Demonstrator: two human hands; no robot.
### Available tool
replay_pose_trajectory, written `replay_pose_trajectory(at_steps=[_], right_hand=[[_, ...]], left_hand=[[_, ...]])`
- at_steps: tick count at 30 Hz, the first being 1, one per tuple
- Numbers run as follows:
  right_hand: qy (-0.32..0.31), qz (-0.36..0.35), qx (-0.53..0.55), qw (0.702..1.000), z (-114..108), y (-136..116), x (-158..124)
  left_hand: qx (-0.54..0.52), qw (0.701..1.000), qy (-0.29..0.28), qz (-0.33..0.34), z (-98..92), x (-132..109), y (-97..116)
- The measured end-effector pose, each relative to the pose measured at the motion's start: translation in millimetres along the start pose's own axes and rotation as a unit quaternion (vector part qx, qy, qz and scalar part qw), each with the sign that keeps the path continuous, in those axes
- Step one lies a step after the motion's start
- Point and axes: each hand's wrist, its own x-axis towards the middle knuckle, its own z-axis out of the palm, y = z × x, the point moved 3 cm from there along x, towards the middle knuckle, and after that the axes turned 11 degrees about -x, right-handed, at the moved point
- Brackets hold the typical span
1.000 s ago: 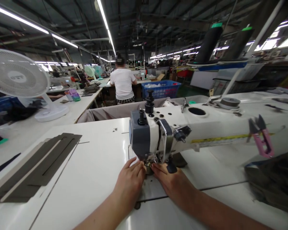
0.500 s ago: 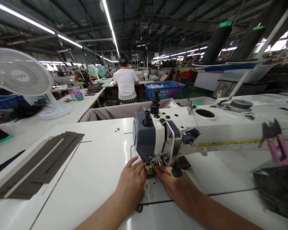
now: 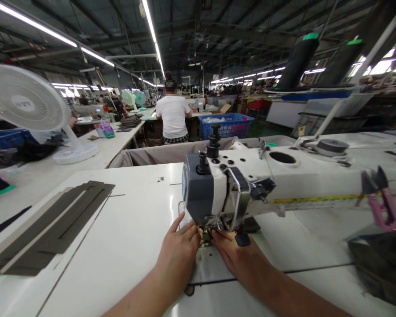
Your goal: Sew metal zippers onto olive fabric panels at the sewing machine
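A small piece of dark olive-brown fabric (image 3: 207, 236) lies under the presser foot of a white and grey sewing machine (image 3: 199, 189), mostly covered by my hands and the machine head. From the left, my left hand (image 3: 181, 244) has its fingertips at the fabric's edge, one finger raised apart from the others. My right hand (image 3: 240, 251) is opposite, fingers closed together at the fabric beneath the machine head. Its fingertips are partly hidden by the machine. More dark fabric (image 3: 251, 225) shows behind my right hand.
Stacked dark fabric pieces (image 3: 57, 229) lie left on the white table (image 3: 135, 211). A white fan (image 3: 26, 101) stands beyond. Pink-handled snips (image 3: 381, 202) are by the machine arm, with dark cloth (image 3: 383, 264) below. A person in a white shirt (image 3: 173, 116) sits ahead near a blue basket (image 3: 226, 124).
My left hand has shifted very slightly left and up. The fabric stays between my hands under the machine head, and the view has moved a little.
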Motion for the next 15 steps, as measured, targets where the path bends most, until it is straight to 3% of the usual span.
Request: replay_pose_trajectory(at_steps=[6, 9, 12, 15], right_hand=[[-0.044, 0.005, 0.018, 0.999, 1, 7, 0], [-0.076, 0.009, -0.058, 0.995, -12, 20, 2], [-0.097, 0.049, -0.213, 0.971, -30, 26, -8], [-0.095, 0.032, -0.215, 0.972, -40, 5, -39]], left_hand=[[-0.015, 1.0, 0.01, -0.002, 2.0, 0, -6], [-0.017, 1.0, 0.01, -0.014, -3.7, -1, -4], [-0.012, 1.0, 0.003, -0.004, -15.2, -3, 18], [-0.023, 0.996, -0.037, 0.075, -18.0, -7, 55]])
